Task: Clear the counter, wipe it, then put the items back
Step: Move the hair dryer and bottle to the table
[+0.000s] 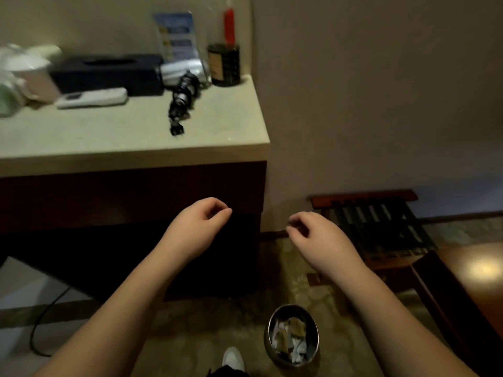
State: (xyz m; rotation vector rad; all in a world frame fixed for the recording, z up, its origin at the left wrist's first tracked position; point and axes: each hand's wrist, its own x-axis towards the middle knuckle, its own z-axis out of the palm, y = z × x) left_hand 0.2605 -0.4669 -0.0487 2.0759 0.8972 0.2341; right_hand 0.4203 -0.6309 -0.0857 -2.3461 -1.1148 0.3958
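Note:
The pale stone counter (114, 137) carries a black tissue box (109, 73), a white remote (92, 97), a black gadget with a short handle (181, 100), a dark jar (224, 65) with a red stick (229, 25), a blue leaflet (175, 34), a silvery packet (182, 69) and white bags and a cup (24, 74) at the left. My left hand (200, 224) and my right hand (315, 235) hover below the counter's front edge, in front of the dark cabinet. Both have loosely curled fingers and hold nothing.
A small metal bin (292, 336) with crumpled paper stands on the patterned carpet near my white shoe (232, 359). A wooden luggage rack (381, 227) sits against the wall at the right. A black cable (45, 322) runs along the floor at the left.

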